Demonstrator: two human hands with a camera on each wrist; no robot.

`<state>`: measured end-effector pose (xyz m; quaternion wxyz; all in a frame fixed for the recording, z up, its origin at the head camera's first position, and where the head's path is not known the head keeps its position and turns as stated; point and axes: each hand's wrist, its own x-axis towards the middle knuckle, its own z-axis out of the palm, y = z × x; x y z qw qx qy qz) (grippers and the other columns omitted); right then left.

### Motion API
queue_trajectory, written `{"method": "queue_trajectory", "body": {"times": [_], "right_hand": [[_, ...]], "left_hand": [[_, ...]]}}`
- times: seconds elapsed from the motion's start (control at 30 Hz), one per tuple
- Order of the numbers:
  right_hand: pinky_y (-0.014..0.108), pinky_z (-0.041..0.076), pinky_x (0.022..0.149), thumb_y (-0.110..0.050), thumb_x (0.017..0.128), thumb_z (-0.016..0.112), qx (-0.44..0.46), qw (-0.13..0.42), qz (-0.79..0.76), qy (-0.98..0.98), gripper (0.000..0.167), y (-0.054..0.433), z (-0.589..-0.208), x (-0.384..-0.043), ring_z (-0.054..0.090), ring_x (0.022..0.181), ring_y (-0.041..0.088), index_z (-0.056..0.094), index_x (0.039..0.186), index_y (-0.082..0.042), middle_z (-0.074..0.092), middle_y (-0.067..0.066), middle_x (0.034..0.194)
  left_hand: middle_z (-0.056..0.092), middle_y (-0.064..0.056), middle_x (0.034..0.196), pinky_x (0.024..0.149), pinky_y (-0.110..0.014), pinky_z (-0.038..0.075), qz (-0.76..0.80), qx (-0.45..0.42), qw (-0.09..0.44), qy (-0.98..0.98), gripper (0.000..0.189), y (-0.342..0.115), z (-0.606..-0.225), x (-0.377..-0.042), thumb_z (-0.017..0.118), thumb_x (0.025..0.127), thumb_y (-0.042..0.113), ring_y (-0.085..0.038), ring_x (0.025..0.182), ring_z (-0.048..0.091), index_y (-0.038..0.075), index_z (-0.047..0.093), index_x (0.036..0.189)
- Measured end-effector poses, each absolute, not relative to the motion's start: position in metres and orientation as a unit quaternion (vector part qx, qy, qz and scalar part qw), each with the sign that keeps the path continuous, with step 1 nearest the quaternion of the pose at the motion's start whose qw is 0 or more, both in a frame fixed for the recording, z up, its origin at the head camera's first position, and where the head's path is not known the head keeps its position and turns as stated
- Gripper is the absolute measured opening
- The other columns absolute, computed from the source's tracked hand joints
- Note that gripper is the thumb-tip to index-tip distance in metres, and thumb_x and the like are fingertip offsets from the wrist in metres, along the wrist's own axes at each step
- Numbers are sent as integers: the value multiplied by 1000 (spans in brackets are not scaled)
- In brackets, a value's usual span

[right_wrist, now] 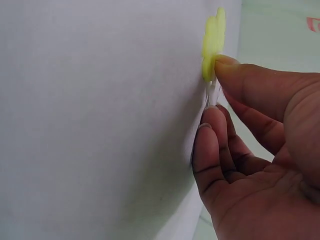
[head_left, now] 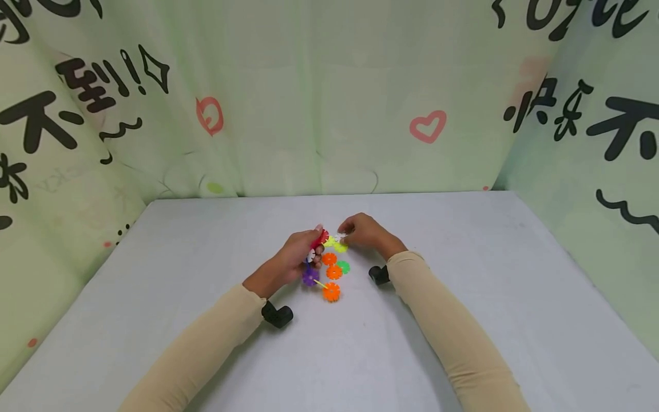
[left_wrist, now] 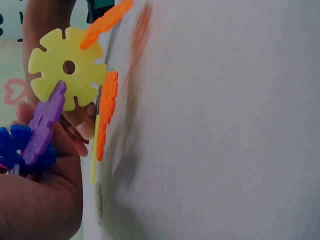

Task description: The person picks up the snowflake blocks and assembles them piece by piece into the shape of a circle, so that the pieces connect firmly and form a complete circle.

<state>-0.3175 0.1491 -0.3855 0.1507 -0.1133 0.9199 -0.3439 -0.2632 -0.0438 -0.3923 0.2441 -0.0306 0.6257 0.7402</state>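
My left hand (head_left: 298, 250) grips a chain of notched, flower-shaped plastic discs by its upper end, around a red disc (head_left: 323, 237) and a white one. Below the hand the chain continues through a blue disc (left_wrist: 20, 145), a purple disc (left_wrist: 45, 122) and a yellow disc (left_wrist: 68, 67) to an orange disc (head_left: 332, 292). Close to the tabletop, my right hand (head_left: 368, 233) pinches a whitish disc (right_wrist: 212, 92) between thumb and fingers; most of it is hidden. Yellow discs (right_wrist: 214, 42) lie against the thumb tip.
Loose orange discs (head_left: 334, 272) and a green disc (head_left: 343, 266) lie on the white table (head_left: 437, 229) between the hands. A black wrist-camera mount (head_left: 277, 315) sits under the left wrist, another (head_left: 379, 275) by the right. A printed curtain (head_left: 329, 114) surrounds the table's back and sides.
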Motion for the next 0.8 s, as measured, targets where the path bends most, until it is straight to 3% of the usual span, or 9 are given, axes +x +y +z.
{"method": "queue_trajectory", "body": {"times": [0.1, 0.3, 0.8], "right_hand": [[34, 48, 87, -8, 89, 69, -119, 143, -340, 922, 20, 149, -388, -319, 55, 92, 25, 68, 108, -2, 63, 10, 99], [34, 47, 89, -9, 90, 69, -110, 150, -334, 924, 24, 149, -392, -320, 54, 95, 24, 69, 113, -3, 63, 9, 101], [29, 49, 76, -8, 91, 66, -127, 86, -362, 920, 23, 157, -392, -312, 55, 86, 23, 71, 113, -4, 63, 8, 96]], "left_hand": [[46, -2, 65, 55, -24, 44, 736, -38, 243, 631, 38, -43, -393, -263, 42, 105, 34, -15, 54, 42, 0, 47, 119], [47, -1, 60, 53, -22, 42, 742, -56, 247, 621, 40, -44, -393, -262, 42, 104, 30, -14, 51, 41, -3, 47, 126], [45, -2, 65, 45, -22, 42, 728, -49, 282, 623, 42, -43, -395, -263, 45, 103, 38, -13, 47, 38, 3, 46, 126]]}}
